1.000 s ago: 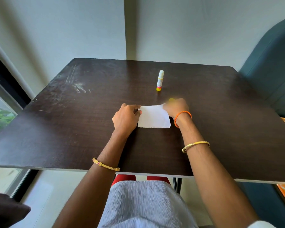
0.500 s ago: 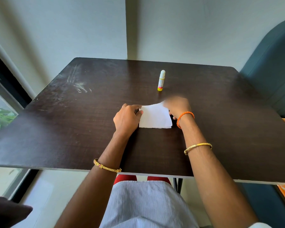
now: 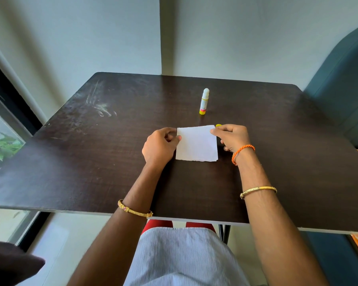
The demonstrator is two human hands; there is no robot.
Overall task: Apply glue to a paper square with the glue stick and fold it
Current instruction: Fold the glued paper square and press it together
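Note:
A white paper square (image 3: 196, 143) lies flat on the dark wooden table (image 3: 91, 162), near the middle. My left hand (image 3: 159, 146) pinches its upper left corner. My right hand (image 3: 233, 137) pinches its upper right corner. A small yellow thing (image 3: 218, 125), perhaps the glue cap, peeks out just behind my right fingers. The glue stick (image 3: 204, 101), white with a yellow base, stands upright on the table beyond the paper, apart from both hands.
The table's near edge (image 3: 174, 217) runs above my lap. A dark teal chair back (image 3: 343, 96) stands at the right. A window with green leaves (image 3: 0, 147) is at the left, and pale walls rise behind the table.
My right hand has shifted from rubbing along the paper's top right to pinching its upper right corner. The paper now lies flatter and squarer. My left hand stays at the left edge.

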